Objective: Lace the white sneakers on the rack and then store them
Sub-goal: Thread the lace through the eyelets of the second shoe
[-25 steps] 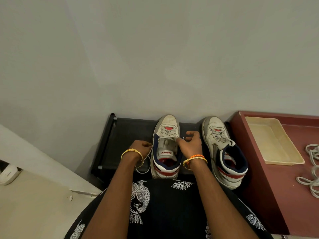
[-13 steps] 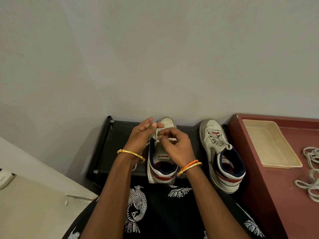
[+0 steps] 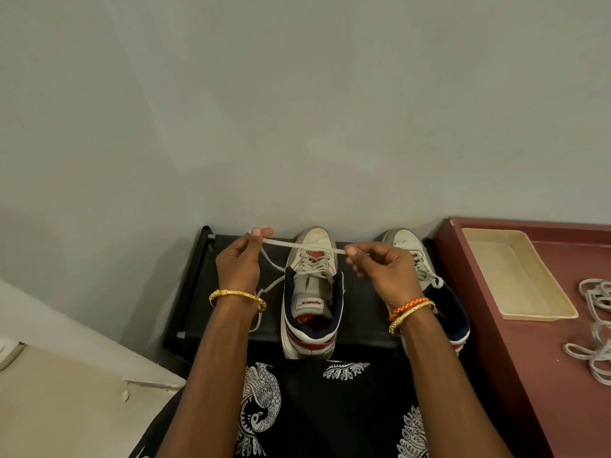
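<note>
Presently we hold a flat off-white shoelace (image 3: 304,246) stretched level between our two hands above the black fabric-topped shoe rack (image 3: 231,302). Our left hand (image 3: 239,264) pinches one end of the lace between thumb and forefinger, the other fingers curled; our right hand (image 3: 383,271) pinches the other end in the same way. The taut span crosses over the toe of the left white leather sneaker with navy collar and red heel stripe (image 3: 312,292), which stands on the rack, toe toward the grey wall (image 3: 297,110). From the left hand a further run of lace drops toward that sneaker's eyelets. The right white sneaker (image 3: 429,282) stands just beside it on the rack, laced, partly hidden by our right wrist. To the right sits a dark red tabletop (image 3: 545,358) bearing a cream rectangular plastic tray (image 3: 515,272) and loose grey-white laces (image 3: 595,325) near its right edge.
</note>
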`<state>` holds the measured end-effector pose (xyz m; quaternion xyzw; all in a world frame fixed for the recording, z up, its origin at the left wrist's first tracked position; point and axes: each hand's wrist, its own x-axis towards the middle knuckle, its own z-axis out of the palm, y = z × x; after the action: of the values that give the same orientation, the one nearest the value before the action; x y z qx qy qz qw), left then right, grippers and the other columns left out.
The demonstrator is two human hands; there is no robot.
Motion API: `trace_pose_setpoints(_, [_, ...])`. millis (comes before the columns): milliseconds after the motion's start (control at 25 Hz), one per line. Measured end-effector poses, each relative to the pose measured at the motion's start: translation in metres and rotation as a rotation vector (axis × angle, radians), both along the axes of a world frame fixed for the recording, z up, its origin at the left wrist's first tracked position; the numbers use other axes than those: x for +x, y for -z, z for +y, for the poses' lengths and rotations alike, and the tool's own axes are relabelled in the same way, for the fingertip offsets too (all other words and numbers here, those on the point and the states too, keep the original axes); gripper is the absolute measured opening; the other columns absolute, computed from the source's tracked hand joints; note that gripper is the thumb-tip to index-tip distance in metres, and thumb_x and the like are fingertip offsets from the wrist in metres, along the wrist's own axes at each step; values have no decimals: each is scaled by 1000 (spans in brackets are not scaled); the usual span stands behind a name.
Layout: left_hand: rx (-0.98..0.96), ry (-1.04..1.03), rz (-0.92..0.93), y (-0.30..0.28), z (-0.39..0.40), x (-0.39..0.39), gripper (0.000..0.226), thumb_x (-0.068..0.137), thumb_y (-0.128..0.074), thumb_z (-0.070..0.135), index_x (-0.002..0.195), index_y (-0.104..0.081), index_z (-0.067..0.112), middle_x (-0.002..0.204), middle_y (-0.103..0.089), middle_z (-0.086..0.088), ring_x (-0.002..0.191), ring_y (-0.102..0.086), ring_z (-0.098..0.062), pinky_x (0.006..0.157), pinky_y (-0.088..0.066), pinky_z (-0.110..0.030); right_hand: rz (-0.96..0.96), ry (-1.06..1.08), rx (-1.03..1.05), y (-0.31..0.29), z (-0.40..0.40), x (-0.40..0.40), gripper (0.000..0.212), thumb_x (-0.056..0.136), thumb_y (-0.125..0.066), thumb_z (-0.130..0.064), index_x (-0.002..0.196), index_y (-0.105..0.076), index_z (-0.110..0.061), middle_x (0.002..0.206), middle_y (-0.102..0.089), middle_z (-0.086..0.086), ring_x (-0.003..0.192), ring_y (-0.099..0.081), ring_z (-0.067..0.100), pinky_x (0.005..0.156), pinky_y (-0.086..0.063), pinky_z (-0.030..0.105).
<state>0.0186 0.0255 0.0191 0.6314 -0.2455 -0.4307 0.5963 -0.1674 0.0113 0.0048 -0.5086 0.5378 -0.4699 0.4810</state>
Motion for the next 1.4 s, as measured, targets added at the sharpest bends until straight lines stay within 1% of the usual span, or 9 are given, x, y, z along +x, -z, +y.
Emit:
trace_pose_setpoints(120, [123, -90, -94, 11, 0, -1, 28, 88, -64, 22, 110, -63, 5, 94, -61, 1, 84, -54, -7, 82, -47, -23, -53, 6, 46, 6, -7, -5, 18, 90, -54, 6, 99, -66, -3, 66, -69, -6, 59, -64, 0, 58, -52, 13])
trace_pose_setpoints(200, [225, -142, -298, 19, -2, 0, 57, 77, -75, 25, 125, -48, 9, 122, -51, -8, 108, -54, -22, 98, -45, -45, -78, -41, 67, 8, -8, -4, 17, 91, -50, 7, 98, -60, -6, 72, -70, -1, 61, -67, 2, 58, -52, 14])
trace_pose_setpoints(280, [143, 15, -601, 25, -2, -1, 80, 74, -78, 28, 140, -34, 20, 142, -37, -6, 129, -40, -26, 107, -33, -53, -49, -93, 70, 11, -8, 0, 13, 90, -55, 3, 92, -56, -10, 69, -71, -2, 63, -68, 4, 57, -52, 16])
trace_pose_setpoints(400, [-68, 452, -850, 32, -7, -20, 42, 88, -63, 32, 129, -55, 29, 131, -55, 2, 130, -40, -19, 110, -24, -54, 101, -94, -15, 17, -10, 5, 10, 83, -68, -5, 80, -65, -13, 68, -68, -3, 63, -62, 5, 57, -48, 13])
trace_pose_setpoints(560, [-54, 477, -752, 45, -10, -36, 19, 87, -64, 31, 104, -72, 28, 103, -71, 5, 104, -59, -17, 99, -39, -48, 140, -30, 29, 26, -12, 11, 5, 81, -72, -12, 83, -68, -14, 78, -65, 0, 74, -59, 12, 66, -48, 14])
trace_pose_setpoints(680, [90, 459, -962, 46, -14, -33, 25, 91, -58, 34, 113, -68, 28, 112, -67, 4, 108, -54, -16, 99, -28, -35, 359, -83, 247, 38, -12, 13, 16, 83, -70, -24, 94, -66, -13, 87, -66, 1, 80, -61, 12, 70, -49, 20])
trace_pose_setpoints(840, [151, 587, -1160, 46, -12, -44, 26, 93, -54, 33, 114, -67, 26, 116, -62, 3, 116, -41, -17, 94, -22, -36, 516, -36, 308, 41, -16, 20, 12, 87, -59, -11, 89, -71, -11, 84, -64, 2, 80, -57, 14, 72, -46, 25])
trace_pose_setpoints(1240, [219, 592, -1087, 58, -17, -38, 21, 91, -58, 31, 108, -69, 26, 117, -61, 5, 117, -38, -17, 96, -22, -36, 479, 5, 347, 47, -23, 17, 5, 84, -67, -7, 82, -71, -9, 83, -64, 4, 86, -61, 19, 80, -53, 32])
trace_pose_setpoints(1400, [213, 610, -1121, 59, -17, -40, 23, 91, -57, 35, 110, -69, 28, 117, -60, 6, 117, -38, -18, 95, -21, -36, 318, 109, 474, 49, -26, 19, 13, 84, -62, -2, 76, -70, -8, 77, -65, 7, 84, -61, 24, 81, -54, 38])
